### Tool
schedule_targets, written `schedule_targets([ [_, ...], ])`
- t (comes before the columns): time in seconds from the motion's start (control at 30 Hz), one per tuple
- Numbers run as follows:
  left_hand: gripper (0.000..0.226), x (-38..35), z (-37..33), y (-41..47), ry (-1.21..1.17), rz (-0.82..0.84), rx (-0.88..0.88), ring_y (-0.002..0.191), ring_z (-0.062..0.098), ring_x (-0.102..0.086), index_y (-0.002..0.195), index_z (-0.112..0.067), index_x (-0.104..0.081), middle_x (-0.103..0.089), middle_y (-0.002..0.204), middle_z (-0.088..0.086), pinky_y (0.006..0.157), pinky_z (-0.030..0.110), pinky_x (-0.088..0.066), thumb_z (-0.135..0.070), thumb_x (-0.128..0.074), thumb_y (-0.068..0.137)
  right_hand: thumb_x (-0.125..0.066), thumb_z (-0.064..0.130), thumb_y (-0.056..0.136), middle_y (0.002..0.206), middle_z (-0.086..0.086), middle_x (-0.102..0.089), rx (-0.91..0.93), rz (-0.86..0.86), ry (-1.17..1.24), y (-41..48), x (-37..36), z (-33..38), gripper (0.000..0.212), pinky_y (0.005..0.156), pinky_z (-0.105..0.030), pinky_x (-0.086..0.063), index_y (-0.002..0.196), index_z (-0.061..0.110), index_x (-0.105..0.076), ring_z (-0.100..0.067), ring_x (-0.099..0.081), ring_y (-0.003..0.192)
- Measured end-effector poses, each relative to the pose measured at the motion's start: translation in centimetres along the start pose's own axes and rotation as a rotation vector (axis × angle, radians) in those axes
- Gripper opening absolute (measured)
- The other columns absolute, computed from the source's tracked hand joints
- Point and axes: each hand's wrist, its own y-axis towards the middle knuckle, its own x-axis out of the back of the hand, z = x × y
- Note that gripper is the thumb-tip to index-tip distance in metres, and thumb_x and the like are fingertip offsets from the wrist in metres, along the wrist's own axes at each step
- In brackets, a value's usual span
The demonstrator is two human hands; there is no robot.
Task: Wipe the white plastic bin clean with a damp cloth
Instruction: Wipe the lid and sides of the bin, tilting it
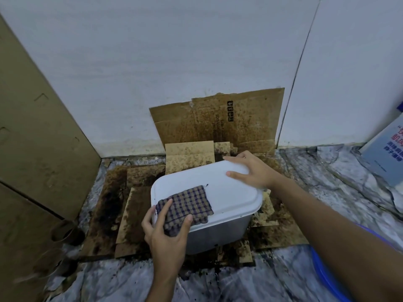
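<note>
The white plastic bin [226, 192] stands upside down on stained cardboard in a floor corner, its flat base facing up. A checked purple-and-tan cloth [187, 203] lies folded on the base's near-left part. My left hand [168, 234] grips the cloth's near edge, thumb on the bin's left side and fingers on top of the fabric. My right hand [248, 168] rests flat on the far right corner of the base, fingers spread, steadying the bin.
Stained cardboard sheets [216, 120] lean on the white wall and cover the floor under the bin. A tall cardboard box [35, 131] stands at left. A blue basin rim [327, 277] shows at lower right, and a blue printed box [388, 149] stands at far right.
</note>
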Motion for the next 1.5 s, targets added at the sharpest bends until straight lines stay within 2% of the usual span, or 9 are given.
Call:
schedule_targets([
  [0.2,0.051,1.9,-0.9,3.0,-0.007,0.07,0.02,0.141,0.014,-0.032,0.121,-0.046,-0.063,-0.031,0.147,-0.011,0.112,0.043,-0.041,-0.041,-0.082,0.074,-0.054,0.075,0.087,0.118,0.012,-0.039,-0.06,-0.076,0.087,-0.6,-0.8,0.7,0.07,0.101,-0.033,-0.042,0.149,0.047,-0.042,-0.014,-0.044,0.12],
  [0.47,0.054,6.6,-1.4,9.0,0.036,0.178,-0.089,0.131,0.005,-0.037,0.123,-0.043,-0.067,-0.036,0.142,-0.013,0.105,0.032,-0.043,-0.038,-0.084,0.073,-0.056,0.066,0.092,0.124,0.006,-0.035,-0.097,-0.25,0.138,-1.5,-2.7,4.5,0.064,0.1,-0.034,-0.047,0.15,0.042,-0.042,-0.012,-0.046,0.111],
  [0.63,0.054,9.2,-1.2,13.1,0.084,0.299,-0.133,0.135,0.006,-0.035,0.125,-0.044,-0.066,-0.037,0.149,-0.008,0.107,0.035,-0.042,-0.038,-0.082,0.074,-0.05,0.072,0.09,0.125,0.003,-0.033,-0.134,-0.274,0.137,-0.7,-5.0,6.6,0.069,0.102,-0.044,-0.048,0.151,0.043,-0.038,-0.023,-0.046,0.117],
  [0.97,0.052,9.5,1.7,16.0,0.125,0.416,-0.097,0.14,0.02,-0.037,0.125,-0.047,-0.066,-0.038,0.147,-0.006,0.111,0.05,-0.044,-0.042,-0.081,0.075,-0.048,0.073,0.089,0.122,0.003,-0.032,-0.245,-0.301,0.123,-0.7,-8.5,7.4,0.071,0.099,-0.049,-0.049,0.151,0.041,-0.037,-0.025,-0.053,0.114],
  [1.07,0.054,8.8,1.5,15.3,0.121,0.43,-0.096,0.135,0.015,-0.037,0.127,-0.043,-0.064,-0.036,0.144,-0.007,0.111,0.045,-0.044,-0.041,-0.079,0.075,-0.046,0.073,0.089,0.125,0.004,-0.03,-0.24,-0.305,0.136,-1.1,-8.8,6.4,0.065,0.101,-0.051,-0.048,0.147,0.045,-0.038,-0.027,-0.05,0.119],
  [1.17,0.055,8.6,1.8,14.9,0.185,0.446,-0.099,0.136,0.012,-0.033,0.131,-0.046,-0.059,-0.032,0.146,-0.01,0.115,0.05,-0.039,-0.048,-0.077,0.078,-0.039,0.081,0.084,0.135,0.001,-0.03,-0.255,-0.271,0.133,-1.3,-9.1,5.7,0.076,0.103,-0.054,-0.046,0.15,0.044,-0.036,-0.03,-0.048,0.125],
  [1.27,0.057,8.9,2.9,15.0,0.366,0.426,-0.243,0.155,0.015,-0.004,0.136,-0.053,-0.052,-0.023,0.161,-0.022,0.121,0.061,-0.017,-0.061,-0.07,0.082,-0.031,0.087,0.081,0.133,0.003,-0.031,-0.228,-0.245,0.157,-1.7,-9.1,5.4,0.081,0.104,-0.054,-0.046,0.151,0.046,-0.034,-0.031,-0.044,0.127],
  [1.4,0.061,8.4,2.6,14.0,0.44,0.433,-0.328,0.153,0.002,0.011,0.142,-0.051,-0.046,-0.018,0.162,-0.027,0.122,0.063,-0.01,-0.063,-0.063,0.084,-0.037,0.064,0.1,0.14,0.0,-0.03,-0.182,-0.231,0.17,-2.7,-8.1,5.4,0.063,0.102,-0.042,-0.045,0.157,0.036,-0.032,-0.024,-0.049,0.121],
  [1.5,0.069,7.3,1.8,13.0,0.454,0.433,-0.36,0.152,0.0,0.012,0.144,-0.049,-0.046,-0.018,0.162,-0.026,0.122,0.062,-0.01,-0.077,-0.055,0.082,-0.037,0.061,0.102,0.144,0.001,-0.033,-0.141,-0.282,0.191,-3.2,-7.0,5.2,0.062,0.103,-0.045,-0.046,0.157,0.034,-0.033,-0.022,-0.05,0.122],
])
